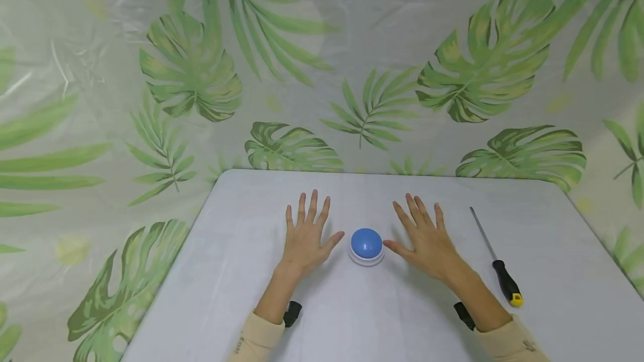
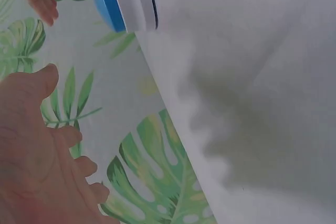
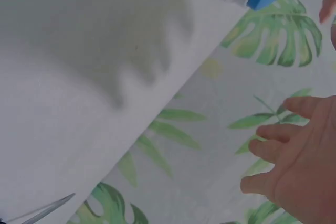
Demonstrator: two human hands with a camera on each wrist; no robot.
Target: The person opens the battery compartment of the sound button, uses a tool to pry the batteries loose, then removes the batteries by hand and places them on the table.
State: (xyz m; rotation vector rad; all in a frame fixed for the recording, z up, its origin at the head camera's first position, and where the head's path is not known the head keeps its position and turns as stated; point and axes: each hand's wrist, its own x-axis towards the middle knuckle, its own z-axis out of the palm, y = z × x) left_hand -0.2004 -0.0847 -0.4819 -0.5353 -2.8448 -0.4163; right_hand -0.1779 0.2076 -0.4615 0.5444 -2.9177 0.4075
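Between the two hands, a round push button (image 1: pixel 367 243) with a blue dome and a white base sits on the white table. To its left, my left hand (image 1: pixel 305 240) is held with fingers straight and spread, and it holds nothing. My right hand (image 1: pixel 425 242) mirrors it on the other side, fingers extended, its thumb tip very near the button. Both wrist views show the hands raised off the table, their shadows falling on the cloth. A screwdriver (image 1: pixel 495 258) with a black and yellow handle lies to the right of the right hand, its shaft pointing toward the back.
A white table (image 1: pixel 201 295) with rounded back corners carries these things. Behind it and at its sides hangs a pale sheet (image 1: pixel 352 27) printed with green leaves. Black wrist straps (image 1: pixel 292 314) show below both hands, by the beige sleeves (image 1: pixel 257 337).
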